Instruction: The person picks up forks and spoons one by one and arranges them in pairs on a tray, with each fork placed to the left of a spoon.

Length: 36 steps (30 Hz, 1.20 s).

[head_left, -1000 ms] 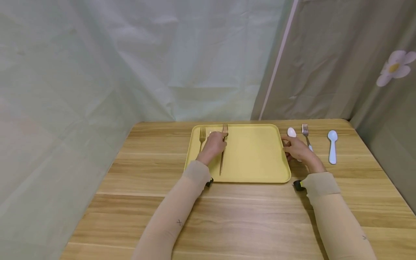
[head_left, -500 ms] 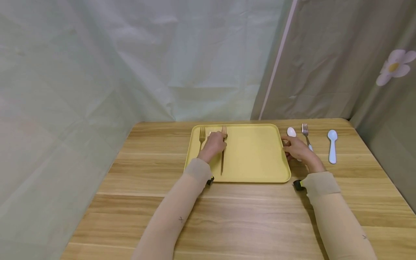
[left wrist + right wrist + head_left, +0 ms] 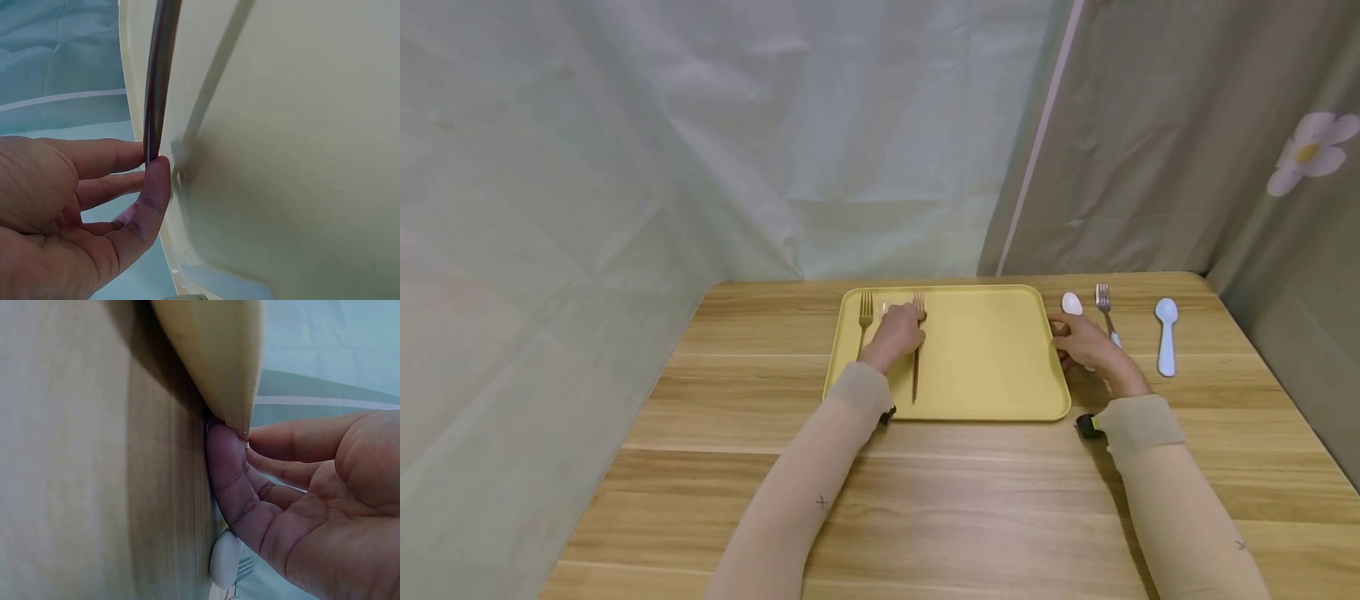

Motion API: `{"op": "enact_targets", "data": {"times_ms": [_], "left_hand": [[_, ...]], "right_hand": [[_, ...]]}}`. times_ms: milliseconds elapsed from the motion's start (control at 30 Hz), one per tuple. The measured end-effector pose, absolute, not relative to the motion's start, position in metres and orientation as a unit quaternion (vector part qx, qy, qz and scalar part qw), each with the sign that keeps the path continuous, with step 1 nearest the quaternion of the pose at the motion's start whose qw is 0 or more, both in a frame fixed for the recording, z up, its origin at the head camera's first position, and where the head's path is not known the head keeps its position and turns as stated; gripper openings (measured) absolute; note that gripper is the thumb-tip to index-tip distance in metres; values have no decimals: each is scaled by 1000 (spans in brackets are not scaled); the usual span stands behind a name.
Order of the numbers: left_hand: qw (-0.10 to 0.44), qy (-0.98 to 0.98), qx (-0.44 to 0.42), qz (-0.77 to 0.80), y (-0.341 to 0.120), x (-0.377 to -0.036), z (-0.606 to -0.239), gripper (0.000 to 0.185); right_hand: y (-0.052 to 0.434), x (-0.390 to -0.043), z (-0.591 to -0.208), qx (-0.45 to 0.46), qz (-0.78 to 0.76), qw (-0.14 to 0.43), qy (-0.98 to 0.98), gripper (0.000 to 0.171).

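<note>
Tray point(image 3: 985, 358), yellow, sits square on the wooden table point(image 3: 925, 492), its right rim touched by the right hand point(image 3: 1086, 343), whose thumb presses the edge with the other fingers loosely spread (nothing gripped). On the tray's left part the left hand point(image 3: 898, 332) pinches the dark-handled fork point(image 3: 917, 358) near its neck, and over the last second that handle has swung straighter, now parallel to the second fork point(image 3: 866, 312). By my reading, it's lining up the 2 forks.
</note>
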<state>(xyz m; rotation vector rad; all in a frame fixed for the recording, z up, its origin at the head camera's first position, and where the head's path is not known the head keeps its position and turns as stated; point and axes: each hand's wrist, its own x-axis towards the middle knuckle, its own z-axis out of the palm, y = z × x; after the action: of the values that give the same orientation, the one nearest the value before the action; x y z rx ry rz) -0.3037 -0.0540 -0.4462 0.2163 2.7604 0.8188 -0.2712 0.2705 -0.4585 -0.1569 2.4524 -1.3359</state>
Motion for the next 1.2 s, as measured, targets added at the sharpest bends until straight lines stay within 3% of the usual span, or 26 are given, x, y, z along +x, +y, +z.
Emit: {"op": "enact_targets", "data": {"times_ms": [200,600,867,1200], "left_hand": [[116,951,83,275,-56,-302,-448,46],[117,953,73,270,-58,-302,-448,42],[123,952,76,268,-58,-301,-445,20],[121,950,78,277,-59,-302,-447,28]], "right_hand": [[268,-271,-456,-55,-466,180,865,60],[268,-272,-456,-53,-462,180,867,60],[269,-270,-455,-54,-460,185,867,60],[269,-270,-456,-53,-459,183,868,60]]}}
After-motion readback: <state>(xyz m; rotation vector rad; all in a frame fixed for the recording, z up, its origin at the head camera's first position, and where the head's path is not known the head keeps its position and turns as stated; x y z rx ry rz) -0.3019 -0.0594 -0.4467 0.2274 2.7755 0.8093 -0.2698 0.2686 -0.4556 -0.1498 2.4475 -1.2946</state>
